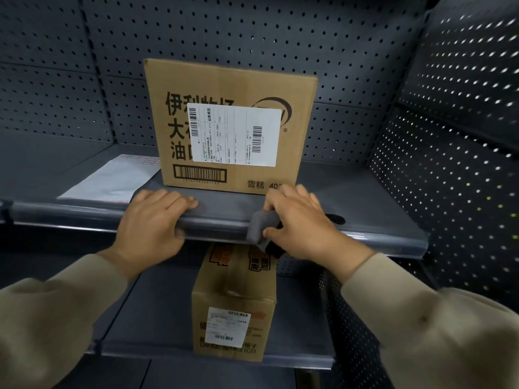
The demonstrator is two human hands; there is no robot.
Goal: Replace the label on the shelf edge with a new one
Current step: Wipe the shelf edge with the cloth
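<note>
The grey upper shelf has a clear plastic label strip (219,230) along its front edge; no label shows in the stretch I can see. My left hand (153,220) grips this edge, fingers on top and thumb underneath. Just to its right, my right hand (303,220) pinches a folded grey cloth (261,226) with a black underside against the strip. A white paper sheet (112,178) lies flat on the shelf at the left, partly under a box.
A cardboard box (196,80) with a white shipping label stands on the upper shelf right behind my hands. A smaller cardboard box (233,290) sits on the lower shelf (157,318). Perforated grey panels (449,136) close the back and right side.
</note>
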